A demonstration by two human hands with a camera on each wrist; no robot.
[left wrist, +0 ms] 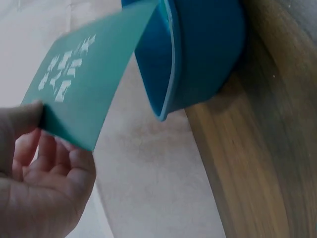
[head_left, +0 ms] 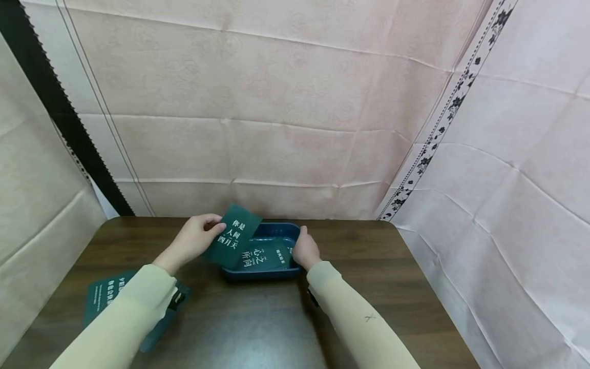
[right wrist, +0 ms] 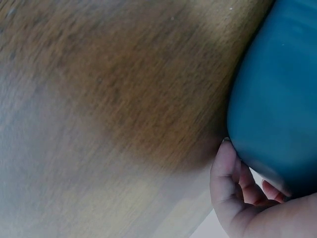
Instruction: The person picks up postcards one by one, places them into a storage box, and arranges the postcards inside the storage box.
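Fingers: left hand (head_left: 195,237) pinches green card (head_left: 232,234) | right hand (head_left: 305,250) grips blue tray (head_left: 276,230) rim | wooden table (head_left: 415,287)

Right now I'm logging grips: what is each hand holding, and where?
Left hand pinches a green card at its left edge; right hand grips the blue tray at its right rim.

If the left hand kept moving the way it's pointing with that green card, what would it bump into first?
Probably the blue tray. The left hand pinches a green card whose far edge already overhangs the tray's near-left rim. Depth is unclear, but the card would likely meet the tray or the card inside it.
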